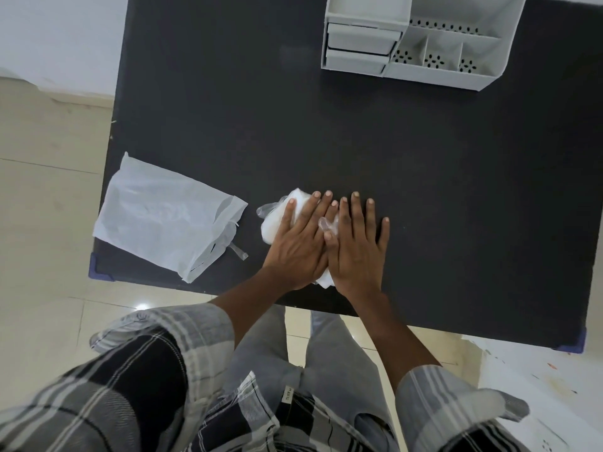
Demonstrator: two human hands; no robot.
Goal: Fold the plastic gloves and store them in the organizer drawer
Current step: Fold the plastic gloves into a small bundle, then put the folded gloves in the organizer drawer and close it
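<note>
Under our 2 flat palms, near the front edge of the black table (326, 132), sits the bundle of plastic gloves (277, 220), white and crinkled, and we're pressing it down. Our left hand (298, 239) lies spread over the bundle with fingers straight, gripping nothing, just pushing flat. Our right hand (357, 246) lies right beside it, fingers straight too, the 2 hands touching along their inner edges, with a bit of clear film poking up between them. More glove film peeks out beyond the left hand's little finger and at the heel of the right hand. Off to the left of our left hand lies a white plastic bag (163, 220), flat on the table. Far ahead of our right hand's fingertips stands the white organizer (414, 40), its 2 drawers (359, 44) stacked on its left side, open compartments beside them.
</note>
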